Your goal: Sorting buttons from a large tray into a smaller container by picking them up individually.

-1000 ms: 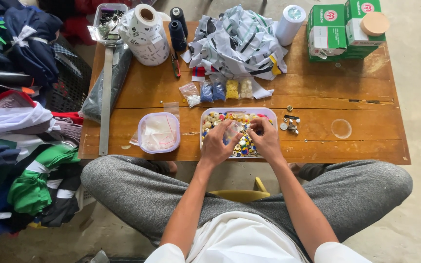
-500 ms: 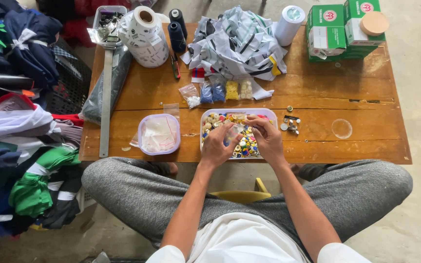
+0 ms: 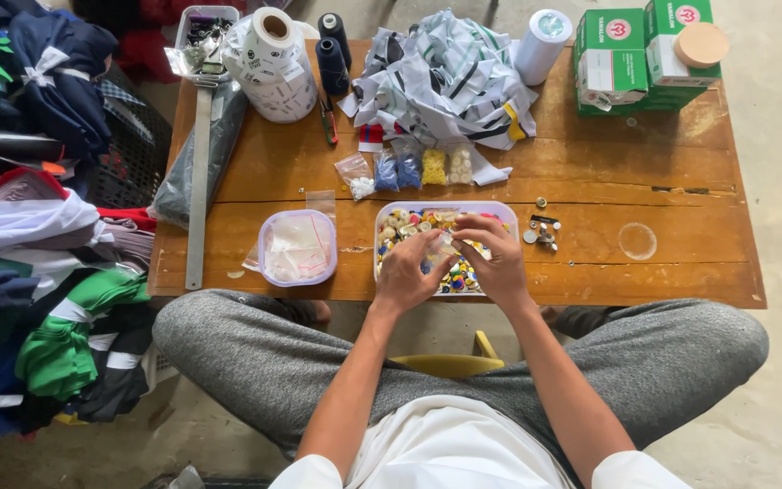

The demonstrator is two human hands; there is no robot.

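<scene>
Meanwhile both hands have drawn closer together over the tray of mixed buttons (image 3: pixel 406 220) at the desk's near edge, left hand (image 3: pixel 412 273) and right hand (image 3: pixel 494 261) pinching a small clear bag (image 3: pixel 443 244) between their fingertips.

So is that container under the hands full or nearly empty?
Fairly full. The clear container shows a dense layer of mixed-colour buttons around the left hand and right hand; its depth cannot be told.
</scene>
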